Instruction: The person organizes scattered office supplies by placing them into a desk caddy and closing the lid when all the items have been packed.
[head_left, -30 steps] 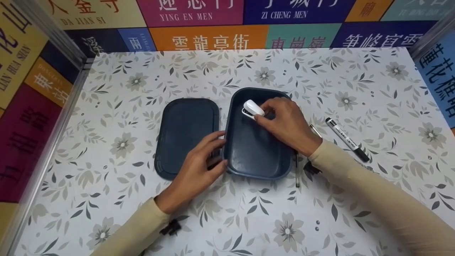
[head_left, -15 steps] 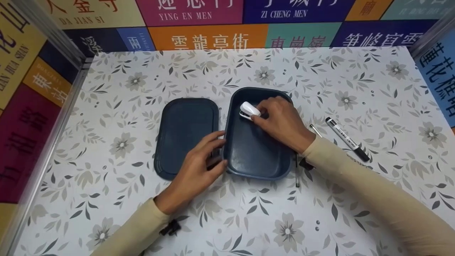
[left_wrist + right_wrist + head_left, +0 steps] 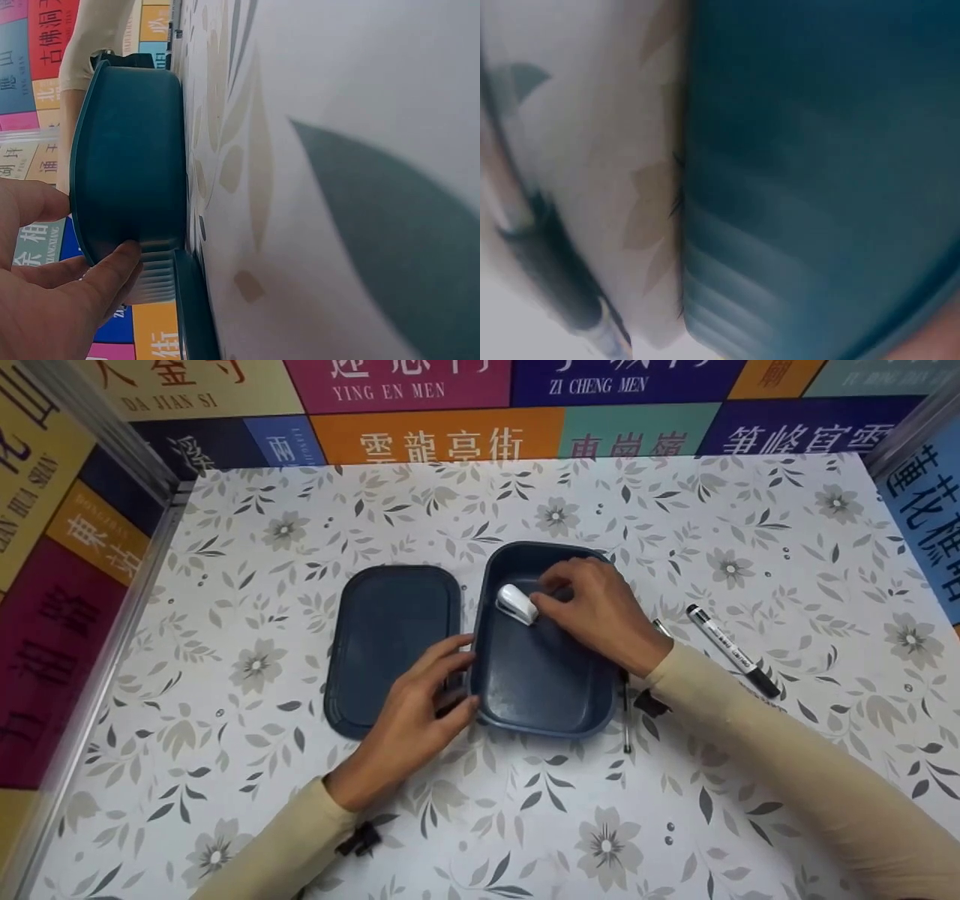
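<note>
A small white stapler (image 3: pixel 516 604) lies in the upper left of the dark blue plastic box (image 3: pixel 551 697). My right hand (image 3: pixel 600 611) is inside the box, its thumb and fingertips just right of the stapler and parted. My left hand (image 3: pixel 416 709) rests against the box's left side; in the left wrist view its straight fingers (image 3: pixel 112 274) touch the outer wall and the thumb meets the rim. The right wrist view is blurred, showing the box's outer wall (image 3: pixel 802 187) but not the stapler.
Left of the box lies its flat dark blue lid (image 3: pixel 394 637). A black-and-white marker (image 3: pixel 733 651) is to the right. A thin pen-like stick (image 3: pixel 628 727) lies along the box's right side, and a metallic tip (image 3: pixel 660 627) shows beside the right wrist.
The stapler has moved left and lower into the box and turned slightly. My right fingers have let go of it and drawn back a little. The left hand stays put.
</note>
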Motion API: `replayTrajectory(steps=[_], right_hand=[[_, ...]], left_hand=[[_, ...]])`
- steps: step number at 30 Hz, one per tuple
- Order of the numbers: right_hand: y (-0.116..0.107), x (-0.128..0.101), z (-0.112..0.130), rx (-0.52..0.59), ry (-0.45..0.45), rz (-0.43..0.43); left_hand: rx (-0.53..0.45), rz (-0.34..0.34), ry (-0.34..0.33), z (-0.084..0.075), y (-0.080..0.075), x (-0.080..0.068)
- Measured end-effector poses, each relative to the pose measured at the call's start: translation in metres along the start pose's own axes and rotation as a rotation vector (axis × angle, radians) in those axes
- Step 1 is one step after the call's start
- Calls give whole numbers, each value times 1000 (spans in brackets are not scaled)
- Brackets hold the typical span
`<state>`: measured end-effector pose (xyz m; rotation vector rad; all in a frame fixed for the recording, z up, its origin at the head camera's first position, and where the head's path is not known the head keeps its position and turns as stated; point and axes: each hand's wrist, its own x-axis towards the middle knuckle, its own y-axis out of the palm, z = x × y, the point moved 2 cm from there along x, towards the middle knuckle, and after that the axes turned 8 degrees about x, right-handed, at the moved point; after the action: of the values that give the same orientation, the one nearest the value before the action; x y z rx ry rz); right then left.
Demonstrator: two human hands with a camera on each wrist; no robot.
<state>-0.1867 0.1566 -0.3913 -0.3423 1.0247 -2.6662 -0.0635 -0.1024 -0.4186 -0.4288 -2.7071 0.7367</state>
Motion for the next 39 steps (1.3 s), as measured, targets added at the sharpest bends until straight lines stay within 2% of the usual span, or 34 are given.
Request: replayTrajectory(steps=[12,23,31,39], right_hand=[[-11,-16,-4,137,-45,-103],[-23,-40,-6,220,-101,-173],[-31,-61,-11,258,-187,-191],[-42,-78,-15,253,-212,-206]], left_hand=[[-11,3,-2,2,0,-1],[-20,-7,-4,0,1,0],[-36,-2,-5,1,1,1],[-4,7,-10,0,0,-1]])
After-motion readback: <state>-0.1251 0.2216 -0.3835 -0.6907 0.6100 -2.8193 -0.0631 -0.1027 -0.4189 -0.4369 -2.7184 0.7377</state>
